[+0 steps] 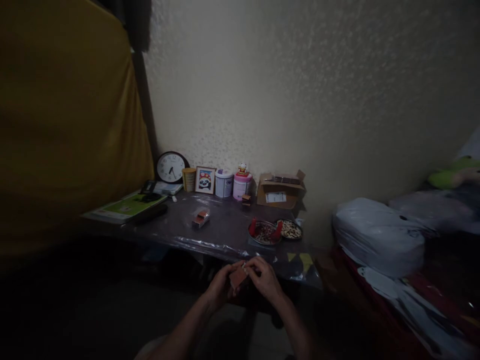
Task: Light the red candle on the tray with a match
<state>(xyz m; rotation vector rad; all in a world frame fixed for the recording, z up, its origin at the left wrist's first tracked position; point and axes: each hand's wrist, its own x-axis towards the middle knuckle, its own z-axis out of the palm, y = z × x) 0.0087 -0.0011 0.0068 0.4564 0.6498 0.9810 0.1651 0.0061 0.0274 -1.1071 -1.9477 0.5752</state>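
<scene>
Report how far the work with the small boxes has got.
Looks done: one small box lies mid-table, and a second box sits by the pink tin. In hand: the left hand and right hand both grip a reddish box at the table edge; it is too dark to tell if it is open. Left: unclear; a round tray holds small pieces.

On surface: books at 9 o'clock, clock at 11, carton at 1. Before it, at 6: block between left hand and right hand.
</scene>
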